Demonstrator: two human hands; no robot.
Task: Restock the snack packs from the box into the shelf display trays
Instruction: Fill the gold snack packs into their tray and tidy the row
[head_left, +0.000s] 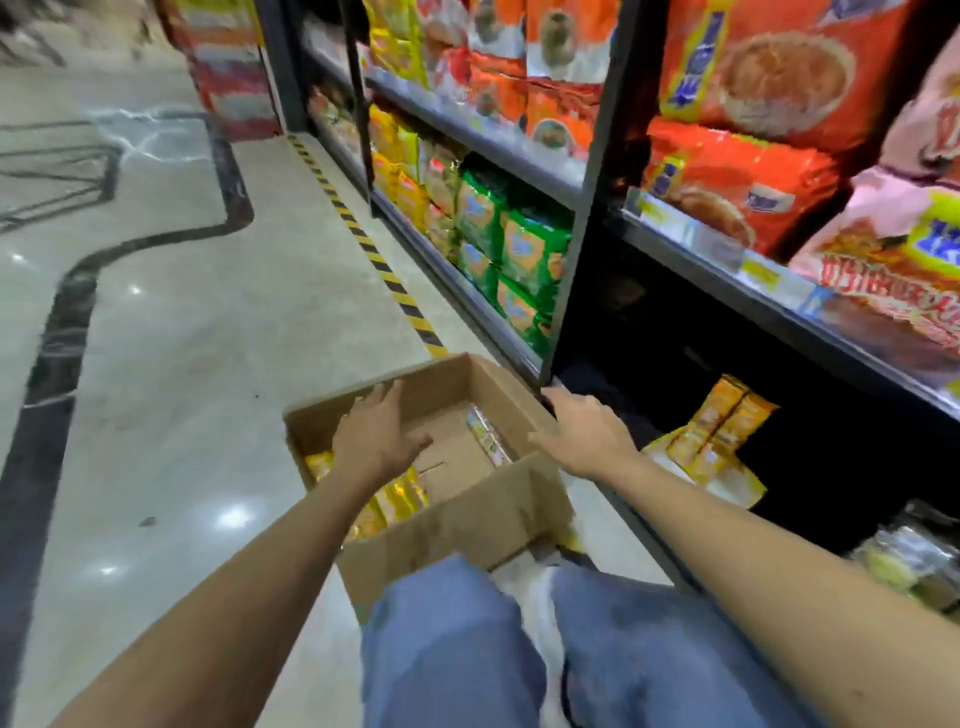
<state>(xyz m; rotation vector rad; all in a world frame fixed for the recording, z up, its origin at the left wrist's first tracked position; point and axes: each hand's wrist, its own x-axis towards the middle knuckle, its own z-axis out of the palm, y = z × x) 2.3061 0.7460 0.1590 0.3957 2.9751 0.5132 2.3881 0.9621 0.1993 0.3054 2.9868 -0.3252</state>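
An open cardboard box (457, 525) stands on the floor in front of my knees. Yellow snack packs (395, 496) lie along its left inner side, and another pack (488, 439) leans at its right wall. My left hand (376, 434) hovers over the box's left half, fingers spread, holding nothing. My right hand (584, 431) is at the box's right rim, palm down, fingers apart and empty. On the dark bottom shelf to the right, a few yellow-orange snack packs (719, 434) stand and lie.
Shelving runs along the right: orange and pink noodle bags (737, 187) above, green packs (519, 260) and yellow packs (395, 156) further back. A black-yellow hazard strip (363, 239) marks the floor by the shelf base. Glossy marble floor (171, 338) spreads left. My jeans-clad knees (519, 649) are below.
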